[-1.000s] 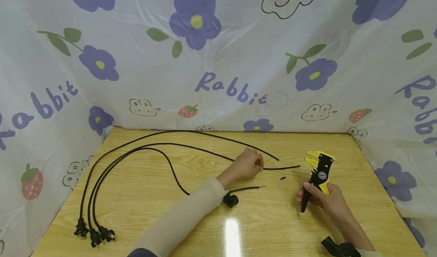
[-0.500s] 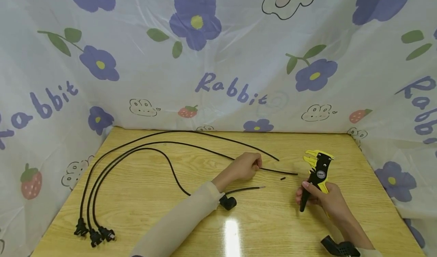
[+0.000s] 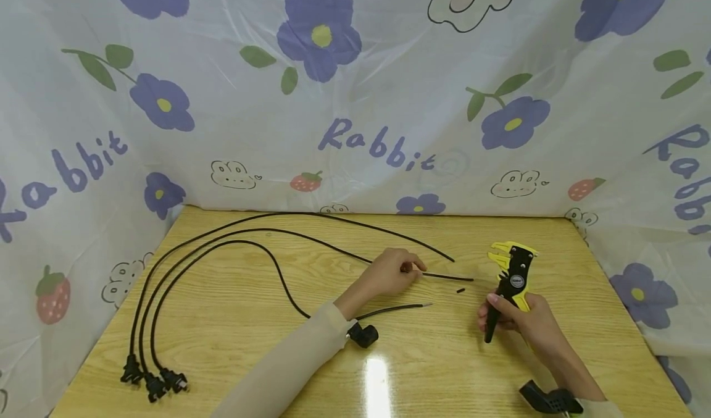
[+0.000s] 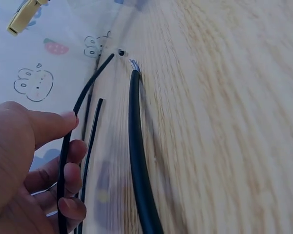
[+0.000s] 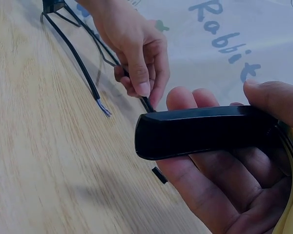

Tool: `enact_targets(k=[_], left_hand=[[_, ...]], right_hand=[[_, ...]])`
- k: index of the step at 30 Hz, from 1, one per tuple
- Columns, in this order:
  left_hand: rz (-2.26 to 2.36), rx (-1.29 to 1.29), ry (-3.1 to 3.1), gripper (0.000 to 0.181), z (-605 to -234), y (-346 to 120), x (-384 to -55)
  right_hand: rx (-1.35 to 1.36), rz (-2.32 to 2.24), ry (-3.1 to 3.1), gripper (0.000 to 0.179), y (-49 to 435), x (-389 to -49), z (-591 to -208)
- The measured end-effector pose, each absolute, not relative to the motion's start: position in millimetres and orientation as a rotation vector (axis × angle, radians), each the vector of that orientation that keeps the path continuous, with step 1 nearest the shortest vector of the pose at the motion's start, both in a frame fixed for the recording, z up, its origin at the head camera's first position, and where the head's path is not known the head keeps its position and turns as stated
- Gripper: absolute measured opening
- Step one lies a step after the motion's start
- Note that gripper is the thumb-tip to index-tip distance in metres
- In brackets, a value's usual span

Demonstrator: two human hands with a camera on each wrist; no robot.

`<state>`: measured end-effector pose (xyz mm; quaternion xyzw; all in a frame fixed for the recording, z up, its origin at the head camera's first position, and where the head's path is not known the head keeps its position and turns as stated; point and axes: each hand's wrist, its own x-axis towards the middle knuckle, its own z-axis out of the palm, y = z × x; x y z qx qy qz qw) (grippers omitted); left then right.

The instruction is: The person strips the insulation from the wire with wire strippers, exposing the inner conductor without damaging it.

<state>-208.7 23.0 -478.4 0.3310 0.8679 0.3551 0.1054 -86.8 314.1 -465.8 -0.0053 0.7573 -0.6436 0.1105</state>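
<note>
My left hand (image 3: 391,271) holds a black power cord (image 3: 447,276) loosely between thumb and curled fingers, and the cord's end sticks out to the right. In the left wrist view the cord (image 4: 66,151) crosses the fingers, its uncut-looking tip pointing away. My right hand (image 3: 524,322) grips the handles of a black and yellow wire stripper (image 3: 518,270), whose yellow jaws stand apart and point left. Its black handle (image 5: 200,134) lies across the fingers in the right wrist view. A short black offcut (image 3: 460,291) rests on the table between the hands.
Nearer the front lies a second cord (image 3: 394,308) with bare wires (image 5: 104,108) at its tip. A third cord (image 3: 389,229) arcs along the back. Their plugs (image 3: 155,384) sit together at the table's (image 3: 266,356) front left. A printed curtain (image 3: 366,97) stands behind.
My left hand has shifted slightly left, and its fingers have loosened a little. The held cord's tip has swung down and drawn left. The right hand has drifted slightly left with the wire stripper.
</note>
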Motion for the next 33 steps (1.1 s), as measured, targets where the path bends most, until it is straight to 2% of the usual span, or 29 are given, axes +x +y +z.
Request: enact_targets(k=[13, 22, 33], left_hand=[[1.210, 0.922, 2.567, 0.018, -470.0, 3.0, -202.1], [1.328, 0.979, 2.547, 0.018, -460.1, -12.4, -199.3], [1.427, 1.016, 2.577, 0.010, -450.3, -30.4, -194.3]], right_hand=[[-0.070, -1.869, 2.243, 0.051, 308.8, -90.2, -463.7], [-0.117, -1.867, 2.256, 0.049, 301.0, -95.1, -461.6], [-0.157, -1.887, 2.232, 0.050, 291.1, -98.9, -455.2]])
